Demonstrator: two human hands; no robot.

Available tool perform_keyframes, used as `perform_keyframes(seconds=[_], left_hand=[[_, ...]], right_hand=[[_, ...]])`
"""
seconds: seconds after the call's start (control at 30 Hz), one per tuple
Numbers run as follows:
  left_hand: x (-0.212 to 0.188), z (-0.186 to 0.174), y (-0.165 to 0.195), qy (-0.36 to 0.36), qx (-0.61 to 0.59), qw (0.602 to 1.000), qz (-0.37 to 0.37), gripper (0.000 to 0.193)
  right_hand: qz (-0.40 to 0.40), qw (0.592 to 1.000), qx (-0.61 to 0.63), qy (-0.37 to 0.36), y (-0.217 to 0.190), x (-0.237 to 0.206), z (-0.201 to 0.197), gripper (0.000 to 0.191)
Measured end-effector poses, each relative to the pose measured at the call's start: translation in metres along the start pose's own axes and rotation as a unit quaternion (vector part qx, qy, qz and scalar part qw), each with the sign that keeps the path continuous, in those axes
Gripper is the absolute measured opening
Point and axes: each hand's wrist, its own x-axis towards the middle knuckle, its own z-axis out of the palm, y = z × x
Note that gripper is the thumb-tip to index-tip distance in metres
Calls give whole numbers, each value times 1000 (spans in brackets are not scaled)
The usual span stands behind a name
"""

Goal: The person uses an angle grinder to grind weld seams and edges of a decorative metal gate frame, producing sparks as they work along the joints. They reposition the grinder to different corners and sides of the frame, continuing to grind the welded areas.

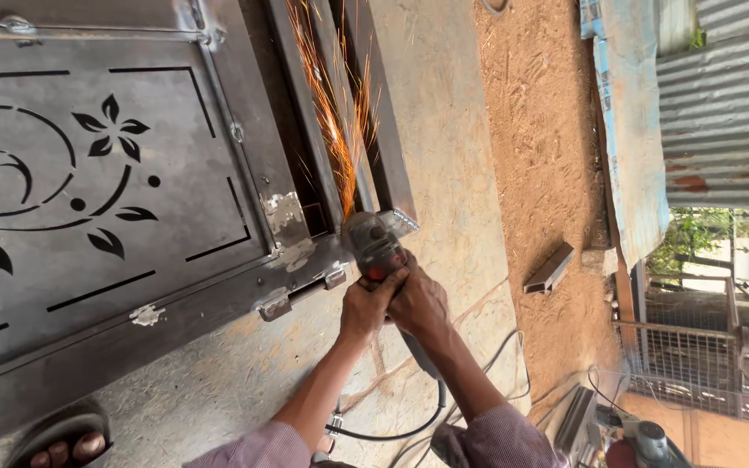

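Both my hands grip an angle grinder (pixel 373 245) with a grey head and red body. My left hand (pixel 367 303) wraps its near side and my right hand (pixel 420 303) covers the body from the right. The grinder's disc touches the corner of a steel door frame (pixel 301 260), and orange sparks (pixel 333 113) fly away along the frame's bars. The frame carries a dark metal door panel (pixel 88 173) cut with a flower and vine pattern, lying flat on the concrete floor (pixel 444 130).
A black power cable (pixel 409 429) trails from the grinder across the concrete. My sandalled foot (pixel 62 438) stands on the frame's near edge. A short steel section (pixel 550 269) lies on the reddish dirt. Corrugated sheets (pixel 721 95) and another machine (pixel 643 442) stand at the right.
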Motion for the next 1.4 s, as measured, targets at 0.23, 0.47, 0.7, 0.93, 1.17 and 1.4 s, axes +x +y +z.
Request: perform_keyframes(seconds=[0.23, 0.47, 0.7, 0.93, 1.17, 1.4], left_hand=[[-1, -3, 8, -17, 88, 995, -39, 68], [1, -4, 5, -15, 70, 997, -29, 73], [3, -5, -1, 8, 33, 999, 14, 70], [5, -7, -5, 7, 8, 1000, 4, 69], [7, -7, -4, -10, 76, 997, -24, 74], [4, -7, -2, 0, 55, 998, -7, 75]], right_hand=[[69, 997, 22, -42, -4, 4, -4, 72], [16, 1000, -4, -14, -6, 1, -6, 74], [-60, 998, -18, 22, -4, 1, -9, 74], [-46, 999, -8, 11, -8, 1, -13, 67], [2, 1000, 5, -21, -8, 2, -13, 65], [-41, 999, -12, 12, -3, 3, -9, 69]])
